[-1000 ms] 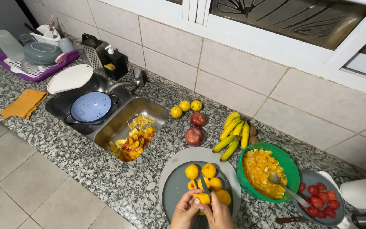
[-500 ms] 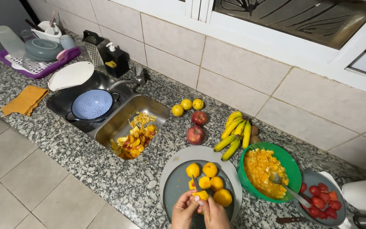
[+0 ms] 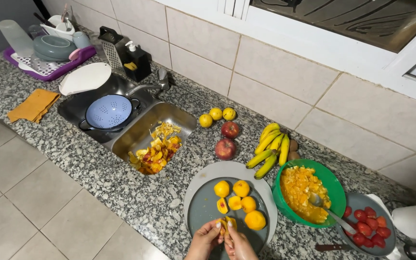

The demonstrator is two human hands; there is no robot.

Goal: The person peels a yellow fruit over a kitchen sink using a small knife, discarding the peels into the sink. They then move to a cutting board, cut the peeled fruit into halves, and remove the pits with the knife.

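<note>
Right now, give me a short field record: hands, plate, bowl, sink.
left hand: grips yellow peeled fruit piece
right hand: grips the same piece
round grey plate: six peeled yellow fruits and pieces
green plastic bowl: chopped orange fruit, metal spoon
steel sink: heap of yellow-red peelings

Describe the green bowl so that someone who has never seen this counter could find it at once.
Start at the granite counter right of the sink. Just past the bunch of bananas sits the green bowl, heaped with chopped orange fruit, a spoon resting in it. It is the only green dish; its neighbours are grey plates.
</note>
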